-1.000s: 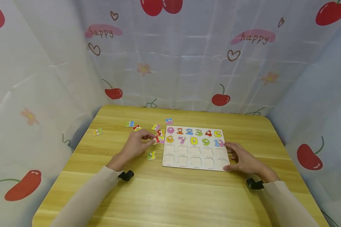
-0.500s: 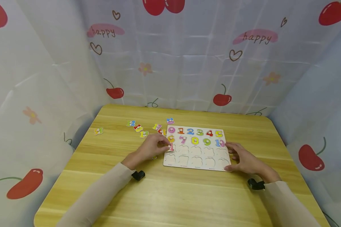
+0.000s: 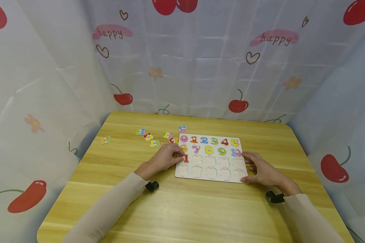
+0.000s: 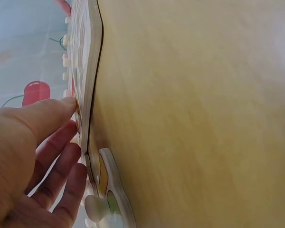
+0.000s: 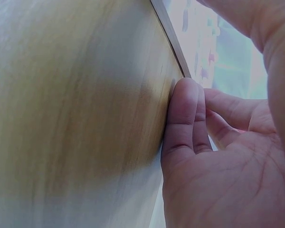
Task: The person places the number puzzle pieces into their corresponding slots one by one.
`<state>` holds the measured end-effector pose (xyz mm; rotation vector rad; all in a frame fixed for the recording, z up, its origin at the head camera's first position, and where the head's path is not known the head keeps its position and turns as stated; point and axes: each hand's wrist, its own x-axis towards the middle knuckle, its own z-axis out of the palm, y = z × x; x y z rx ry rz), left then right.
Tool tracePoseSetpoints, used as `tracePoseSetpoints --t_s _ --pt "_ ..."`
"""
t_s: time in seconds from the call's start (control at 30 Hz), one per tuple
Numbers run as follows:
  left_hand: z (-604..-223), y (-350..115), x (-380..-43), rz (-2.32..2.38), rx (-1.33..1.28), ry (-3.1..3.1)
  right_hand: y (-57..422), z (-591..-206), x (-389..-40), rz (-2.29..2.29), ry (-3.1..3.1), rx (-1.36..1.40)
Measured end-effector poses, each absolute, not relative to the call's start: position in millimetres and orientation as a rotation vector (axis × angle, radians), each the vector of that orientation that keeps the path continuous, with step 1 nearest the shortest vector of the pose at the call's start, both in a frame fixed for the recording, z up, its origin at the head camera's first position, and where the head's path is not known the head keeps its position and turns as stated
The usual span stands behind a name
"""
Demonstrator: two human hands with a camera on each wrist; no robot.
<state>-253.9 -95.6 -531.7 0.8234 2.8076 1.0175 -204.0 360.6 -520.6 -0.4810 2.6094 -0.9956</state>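
Note:
A pale wooden number puzzle board (image 3: pixel 210 180) lies on the table, its upper two rows filled with the colored numbers 0 to 10. My left hand (image 3: pixel 165 158) pinches a red number 11 puzzle piece (image 3: pixel 187 158) over the first recess of the third row. Part of that piece is hidden by the fingertips. In the left wrist view, the thumb (image 4: pixel 52 111) is right at the board's edge, and a loose knobbed piece (image 4: pixel 115 199) lies just below the hand. My right hand (image 3: pixel 261 172) rests against the board's right side, thumb at the near corner and relaxed fingers farther up.
Loose number pieces lie left of the board, among them a yellow-green 13 (image 3: pixel 154 143), a red-and-yellow piece (image 3: pixel 148 136) and a 12 (image 3: pixel 140 131). A blue-and-pink piece (image 3: pixel 182 129) sits behind the board. Another piece (image 3: pixel 105 140) lies far left. A printed curtain (image 3: pixel 194 91) surrounds the table (image 3: pixel 182 216).
My left hand has carried the red 11 piece rightward from the loose pieces onto the board's third row, turning it slightly over the recess. The right hand keeps its place at the board's edge.

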Motion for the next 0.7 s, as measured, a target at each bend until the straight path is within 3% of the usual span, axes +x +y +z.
tracePoseSetpoints --t_s 0.7 --pt "-531.6 -95.4 -254.4 0.928 0.844 2.865 361.3 -520.5 -204.6 -0.995 2.604 -0.486"
